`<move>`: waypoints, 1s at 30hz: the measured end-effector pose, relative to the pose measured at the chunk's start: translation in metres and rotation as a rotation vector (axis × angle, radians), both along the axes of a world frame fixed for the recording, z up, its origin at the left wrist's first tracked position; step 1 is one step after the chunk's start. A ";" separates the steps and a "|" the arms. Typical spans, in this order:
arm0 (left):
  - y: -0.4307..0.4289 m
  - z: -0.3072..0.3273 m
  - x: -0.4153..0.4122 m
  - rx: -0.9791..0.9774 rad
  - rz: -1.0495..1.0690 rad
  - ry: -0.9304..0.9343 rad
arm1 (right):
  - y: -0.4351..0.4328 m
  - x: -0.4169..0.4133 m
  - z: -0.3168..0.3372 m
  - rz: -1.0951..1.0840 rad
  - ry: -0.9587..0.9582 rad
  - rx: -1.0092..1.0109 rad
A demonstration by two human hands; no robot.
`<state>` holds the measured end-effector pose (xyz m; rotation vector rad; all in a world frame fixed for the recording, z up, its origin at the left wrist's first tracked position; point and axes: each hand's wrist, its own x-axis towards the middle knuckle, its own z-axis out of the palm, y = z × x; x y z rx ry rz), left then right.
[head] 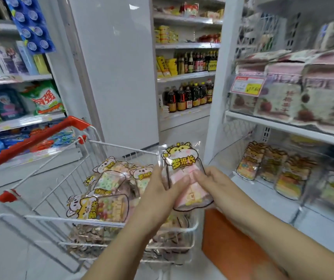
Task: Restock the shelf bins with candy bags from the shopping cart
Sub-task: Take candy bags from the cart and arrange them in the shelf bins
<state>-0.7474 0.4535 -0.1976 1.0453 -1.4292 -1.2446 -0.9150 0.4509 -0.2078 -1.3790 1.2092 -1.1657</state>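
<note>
While my left hand [159, 190] and right hand [215, 184] both pinch the glossy bag [182, 158] over the cart [121, 147], I fear a loose grip lets it slip before reaching the bins [315, 188].

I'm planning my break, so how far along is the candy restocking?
Done: a few candy bags stand in the shelf bin. In hand: the left hand and right hand hold one pink bag over the cart. Left: a pile of bags in the cart.
</note>
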 end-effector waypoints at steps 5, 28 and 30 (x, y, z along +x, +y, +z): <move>0.038 0.004 -0.070 -0.141 -0.191 -0.271 | 0.069 -0.087 0.010 -0.146 -0.045 -0.043; 0.170 -0.018 -0.403 -0.598 -0.648 -0.668 | 0.322 -0.371 0.000 -0.837 0.789 0.000; 0.170 -0.024 -0.416 -0.701 -0.593 -0.802 | 0.322 -0.384 -0.007 -0.846 0.863 0.088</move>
